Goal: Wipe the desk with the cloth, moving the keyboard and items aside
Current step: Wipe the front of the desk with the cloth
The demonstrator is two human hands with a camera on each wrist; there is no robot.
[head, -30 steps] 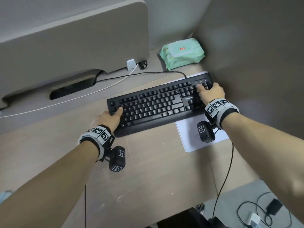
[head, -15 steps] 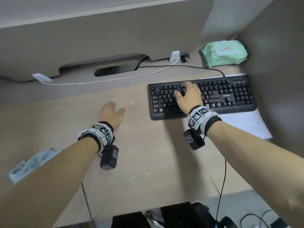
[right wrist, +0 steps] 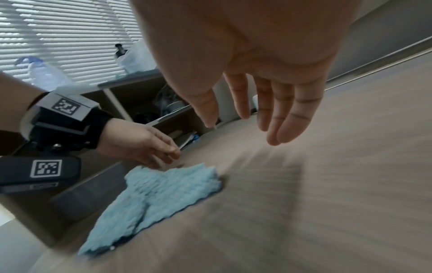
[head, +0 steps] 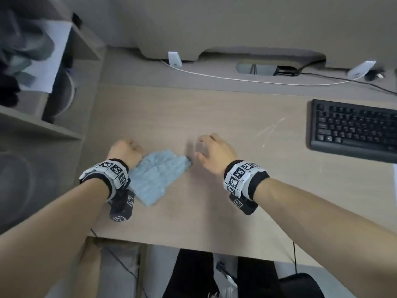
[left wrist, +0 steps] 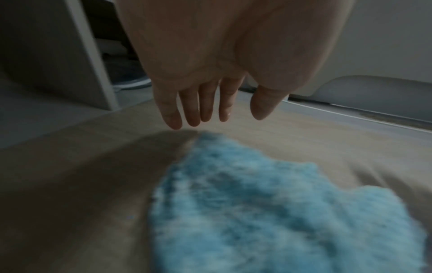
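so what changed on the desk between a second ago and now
Both hands let go of the keyboard, which now lies at the desk's right. The left hand and right hand came over to the blue cloth, hovering open on either side of it, neither gripping it. The cloth lies flat on the desk; the white cable stays along the back.

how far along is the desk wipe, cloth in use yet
Done: the keyboard sits off at the desk's right side. In hand: nothing; the blue cloth lies flat between the open left hand and right hand. Left: pick it up and wipe.
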